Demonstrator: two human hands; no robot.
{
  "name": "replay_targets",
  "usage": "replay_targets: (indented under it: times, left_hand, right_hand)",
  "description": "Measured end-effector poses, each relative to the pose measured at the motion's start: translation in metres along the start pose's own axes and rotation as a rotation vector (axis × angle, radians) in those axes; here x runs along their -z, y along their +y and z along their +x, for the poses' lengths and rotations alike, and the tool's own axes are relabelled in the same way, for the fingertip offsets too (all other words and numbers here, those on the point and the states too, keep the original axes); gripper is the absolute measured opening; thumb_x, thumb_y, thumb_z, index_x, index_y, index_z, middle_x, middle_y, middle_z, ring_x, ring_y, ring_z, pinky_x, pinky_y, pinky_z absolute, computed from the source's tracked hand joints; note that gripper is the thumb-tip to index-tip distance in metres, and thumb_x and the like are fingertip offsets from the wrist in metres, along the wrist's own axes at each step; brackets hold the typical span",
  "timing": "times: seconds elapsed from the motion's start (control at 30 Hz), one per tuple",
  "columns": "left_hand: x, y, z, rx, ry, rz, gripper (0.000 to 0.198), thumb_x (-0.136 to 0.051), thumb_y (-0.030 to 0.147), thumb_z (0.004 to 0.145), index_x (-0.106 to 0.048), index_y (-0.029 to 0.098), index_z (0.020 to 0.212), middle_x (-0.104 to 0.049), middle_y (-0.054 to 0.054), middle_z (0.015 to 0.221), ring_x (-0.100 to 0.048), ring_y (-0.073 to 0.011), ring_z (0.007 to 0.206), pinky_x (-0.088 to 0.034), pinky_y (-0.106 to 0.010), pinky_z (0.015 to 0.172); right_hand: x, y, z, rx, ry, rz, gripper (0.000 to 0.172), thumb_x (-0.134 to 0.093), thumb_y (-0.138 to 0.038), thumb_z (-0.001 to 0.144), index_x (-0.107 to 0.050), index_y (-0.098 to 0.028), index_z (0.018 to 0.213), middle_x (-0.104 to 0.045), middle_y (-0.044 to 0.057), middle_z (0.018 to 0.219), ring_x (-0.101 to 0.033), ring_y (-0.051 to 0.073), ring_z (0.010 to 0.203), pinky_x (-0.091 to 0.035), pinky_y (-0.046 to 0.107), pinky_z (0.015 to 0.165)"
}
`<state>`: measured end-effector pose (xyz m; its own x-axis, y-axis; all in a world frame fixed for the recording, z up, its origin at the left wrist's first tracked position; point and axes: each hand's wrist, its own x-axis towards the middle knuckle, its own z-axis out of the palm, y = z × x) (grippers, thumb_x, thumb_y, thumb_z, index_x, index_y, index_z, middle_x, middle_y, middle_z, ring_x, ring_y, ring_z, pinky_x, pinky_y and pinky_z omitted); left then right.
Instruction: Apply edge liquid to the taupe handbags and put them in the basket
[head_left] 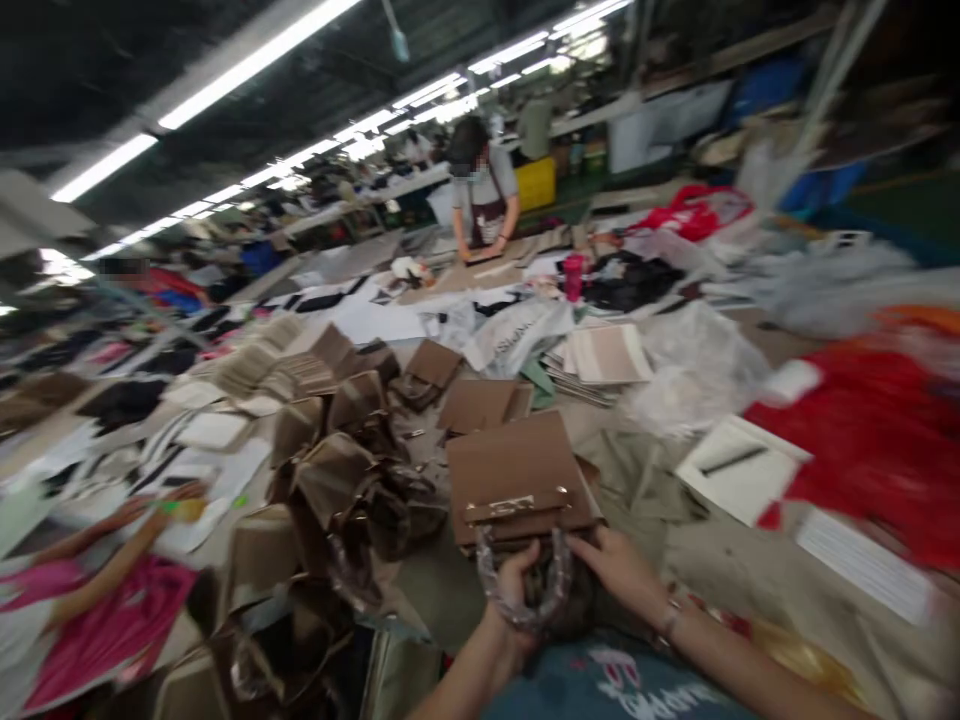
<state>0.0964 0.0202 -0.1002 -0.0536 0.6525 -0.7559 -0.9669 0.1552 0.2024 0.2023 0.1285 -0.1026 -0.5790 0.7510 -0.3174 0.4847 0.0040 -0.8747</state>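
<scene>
A brown handbag (514,465) with a metal plate and strap across its flap lies tilted before me. Its curved handle (555,590) is wrapped in clear plastic and points toward my body. My left hand (511,600) reaches inside the handle's loop and is closed on the bag's near edge, thumb up; the other fingers are partly hidden. At the near right corner, my right hand (616,568) grips the same bag, its fingertips partly hidden by the bag. The picture is somewhat blurred.
Several more brown handbags (334,480) crowd the table to the left. Stacked beige panels (607,352), a white piece (739,465) with a black strip and red plastic (870,440) lie right. A co-worker (487,195) stands across the table; another person's arms (112,560) show at left.
</scene>
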Motion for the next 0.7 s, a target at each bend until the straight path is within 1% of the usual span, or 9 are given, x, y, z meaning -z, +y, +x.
replay_targets:
  times: [0.03, 0.1, 0.2, 0.33, 0.47, 0.53, 0.6, 0.67, 0.7]
  left_hand:
    - [-0.003, -0.002, 0.003, 0.052, 0.031, 0.025, 0.039, -0.065, 0.036, 0.078, -0.065, 0.008, 0.106, -0.070, -0.016, 0.096, -0.066, -0.0306, 0.091, -0.052, -0.045, 0.080]
    - [-0.009, 0.000, 0.006, 0.102, 0.087, 0.074, 0.040, -0.067, 0.034, 0.076, -0.066, 0.010, 0.107, -0.072, -0.015, 0.092, -0.067, -0.0312, 0.090, -0.053, -0.044, 0.082]
    - [-0.015, 0.007, 0.002, 0.125, 0.084, 0.146, 0.042, -0.068, 0.035, 0.076, -0.065, 0.011, 0.111, -0.073, -0.014, 0.092, -0.068, -0.0301, 0.090, -0.052, -0.042, 0.085]
    - [-0.014, 0.006, 0.003, 0.018, 0.174, 0.165, 0.038, -0.067, 0.027, 0.076, -0.065, 0.014, 0.112, -0.073, -0.011, 0.096, -0.068, -0.0281, 0.093, -0.053, -0.039, 0.085]
    - [-0.008, 0.003, 0.012, -0.021, 0.246, 0.238, 0.025, -0.065, 0.022, 0.075, -0.069, 0.012, 0.098, -0.073, -0.011, 0.092, -0.068, -0.0286, 0.091, -0.054, -0.038, 0.084]
    - [-0.007, 0.005, 0.013, -0.018, 0.271, 0.267, 0.022, -0.062, 0.020, 0.076, -0.069, 0.012, 0.094, -0.074, -0.011, 0.089, -0.068, -0.0285, 0.090, -0.054, -0.038, 0.083]
    - [-0.008, 0.009, 0.011, -0.006, 0.279, 0.276, 0.021, -0.060, 0.020, 0.077, -0.069, 0.012, 0.094, -0.074, -0.011, 0.088, -0.068, -0.0282, 0.090, -0.054, -0.039, 0.084]
    - [-0.010, 0.014, 0.007, -0.015, 0.275, 0.282, 0.021, -0.060, 0.022, 0.077, -0.069, 0.012, 0.093, -0.073, -0.011, 0.087, -0.068, -0.0283, 0.090, -0.054, -0.039, 0.084]
    - [-0.011, 0.017, 0.004, -0.022, 0.272, 0.295, 0.022, -0.060, 0.023, 0.077, -0.069, 0.012, 0.093, -0.073, -0.011, 0.088, -0.068, -0.0287, 0.091, -0.054, -0.040, 0.084]
  right_hand:
    - [0.003, 0.006, -0.005, -0.051, -0.015, -0.007, 0.024, -0.055, -0.035, 0.083, -0.068, -0.016, 0.081, -0.072, 0.009, 0.085, -0.065, 0.027, 0.082, -0.052, 0.038, 0.077]
    - [0.002, 0.008, -0.005, -0.051, -0.024, 0.022, 0.024, -0.052, -0.033, 0.083, -0.068, -0.015, 0.085, -0.072, 0.009, 0.092, -0.065, 0.026, 0.088, -0.050, 0.035, 0.080]
    - [-0.003, 0.003, -0.001, -0.025, -0.003, 0.017, 0.024, -0.052, -0.032, 0.083, -0.068, -0.015, 0.088, -0.072, 0.010, 0.095, -0.065, 0.024, 0.090, -0.048, 0.031, 0.080]
    - [-0.009, 0.001, -0.005, -0.004, -0.017, -0.035, 0.027, -0.050, -0.034, 0.086, -0.069, -0.015, 0.090, -0.072, 0.010, 0.092, -0.065, 0.023, 0.087, -0.047, 0.029, 0.076]
    - [-0.005, -0.001, -0.015, -0.005, -0.071, -0.171, 0.034, -0.050, -0.040, 0.087, -0.069, -0.015, 0.078, -0.071, 0.011, 0.080, -0.065, 0.022, 0.075, -0.045, 0.027, 0.066]
    - [0.008, -0.001, -0.023, 0.050, -0.159, -0.185, 0.036, -0.051, -0.043, 0.086, -0.068, -0.015, 0.072, -0.070, 0.009, 0.073, -0.064, 0.020, 0.068, -0.043, 0.026, 0.060]
    - [0.031, 0.007, -0.032, 0.108, -0.208, -0.109, 0.032, -0.051, -0.042, 0.086, -0.069, -0.017, 0.075, -0.069, 0.004, 0.070, -0.062, 0.017, 0.064, -0.042, 0.024, 0.059]
    - [0.062, 0.032, -0.045, 0.078, -0.119, -0.039, 0.029, -0.049, -0.041, 0.086, -0.069, -0.020, 0.085, -0.069, 0.002, 0.075, -0.062, 0.017, 0.068, -0.045, 0.026, 0.064]
    - [0.078, 0.052, -0.053, 0.027, -0.020, -0.050, 0.031, -0.047, -0.043, 0.087, -0.068, -0.021, 0.088, -0.070, 0.003, 0.079, -0.063, 0.018, 0.072, -0.047, 0.028, 0.068]
